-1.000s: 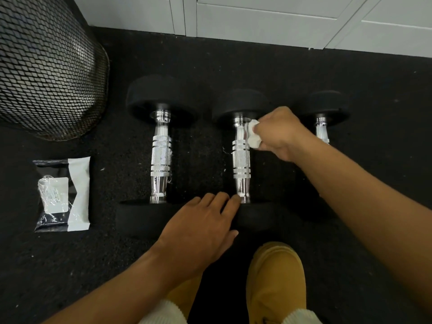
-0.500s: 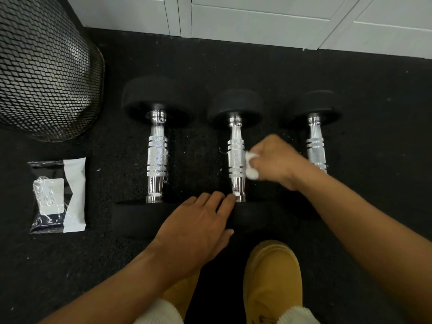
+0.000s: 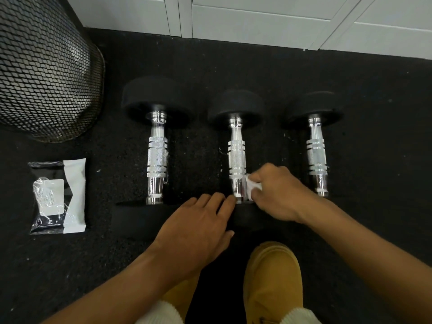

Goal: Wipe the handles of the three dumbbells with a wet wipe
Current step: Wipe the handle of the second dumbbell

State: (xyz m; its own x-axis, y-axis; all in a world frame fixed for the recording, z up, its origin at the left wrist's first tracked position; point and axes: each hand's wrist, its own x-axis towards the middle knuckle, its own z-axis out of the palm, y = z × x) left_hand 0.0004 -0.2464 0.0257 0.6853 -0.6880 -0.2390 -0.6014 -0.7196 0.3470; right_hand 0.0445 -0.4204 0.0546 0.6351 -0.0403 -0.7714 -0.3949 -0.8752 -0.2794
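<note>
On a black speckled rubber floor (image 3: pixel 233 54), three chrome-handled dumbbells lie side by side. The left hand (image 3: pixel 198 220) rests flat, fingers straight, steadying the middle dumbbell (image 3: pixel 236 157). The right hand (image 3: pixel 278 192) pinches a crumpled white wet wipe (image 3: pixel 251 185) against its handle's near end.

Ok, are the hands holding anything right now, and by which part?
The right hand grips a bunched wet wipe against the middle dumbbell's handle, near its lower end. The left hand holds nothing; it rests flat on that dumbbell's near weight.
</note>
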